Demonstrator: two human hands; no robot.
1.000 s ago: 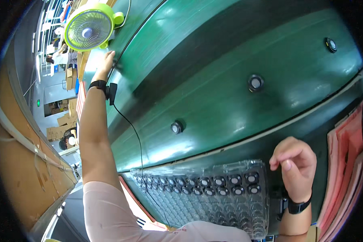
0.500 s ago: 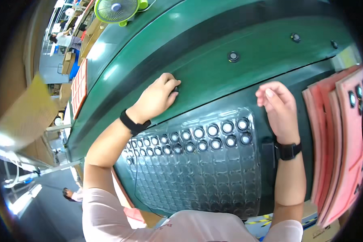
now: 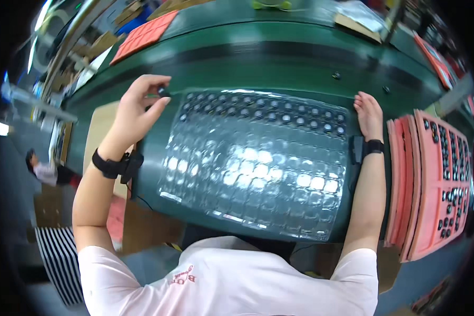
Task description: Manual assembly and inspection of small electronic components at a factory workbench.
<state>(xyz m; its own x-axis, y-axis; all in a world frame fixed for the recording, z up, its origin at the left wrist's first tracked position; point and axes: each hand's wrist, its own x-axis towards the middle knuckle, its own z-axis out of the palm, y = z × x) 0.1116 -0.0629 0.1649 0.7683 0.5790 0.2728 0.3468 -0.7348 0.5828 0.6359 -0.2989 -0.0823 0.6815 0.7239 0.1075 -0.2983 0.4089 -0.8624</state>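
While the left forearm slants up and inward from a bent elbow, the left hand (image 3: 133,113) reaches out beyond the far left corner of the clear plastic tray (image 3: 205,152). Its thumb and fingers are drawn together at the tips, pinching a small dark round part (image 3: 164,92), with a gap left open between thumb and palm. That part sits to the left of the tray, just beside its corner. How high the hand is above the surface cannot be told.

On the other side, the right forearm runs almost straight forward along the tray's right edge, between it and a stack of pink trays (image 3: 397,210). The right hand (image 3: 371,115) lies near the far right corner, its fingers loosely bent and pointing forward and slightly inward; how far the thumb stands off, and whether anything is within the curl, cannot be told. A black wristband (image 3: 375,147) circles that wrist.

Similar dark parts fill compartments along the tray's far edge, and two loose parts (image 3: 336,76) lie on the green belt (image 3: 258,68) beyond.
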